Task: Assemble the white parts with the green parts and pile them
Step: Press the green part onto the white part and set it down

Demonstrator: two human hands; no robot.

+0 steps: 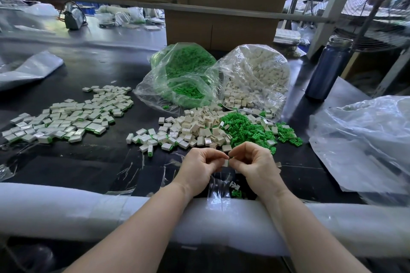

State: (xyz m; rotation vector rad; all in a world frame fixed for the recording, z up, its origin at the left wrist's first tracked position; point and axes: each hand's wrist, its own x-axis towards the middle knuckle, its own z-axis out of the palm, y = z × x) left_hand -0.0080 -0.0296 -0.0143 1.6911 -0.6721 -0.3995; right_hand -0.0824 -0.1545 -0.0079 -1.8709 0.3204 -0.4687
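Down near the front edge of the dark table (93, 77), in the head view, the left hand (200, 167) and the right hand (255, 163) meet, fingers curled, both pinching one small white part (225, 163) between their fingertips; a sliver of green shows at its top edge. Just beyond the hands lies a loose heap of white parts (195, 126), touching a heap of green parts (248, 131) on its right. Behind these stand two clear bags, one of green pieces (184, 73) on the left and one of white pieces (257, 75) on the right, side by side. Well to the left spreads the pile of assembled pieces (71, 115), white with green edges. A few green bits (236, 193) lie under the wrists by the white foam padding (66, 210) along the table edge. A dark blue bottle (328, 68) stands upright at the right, near crumpled clear plastic (363, 139).
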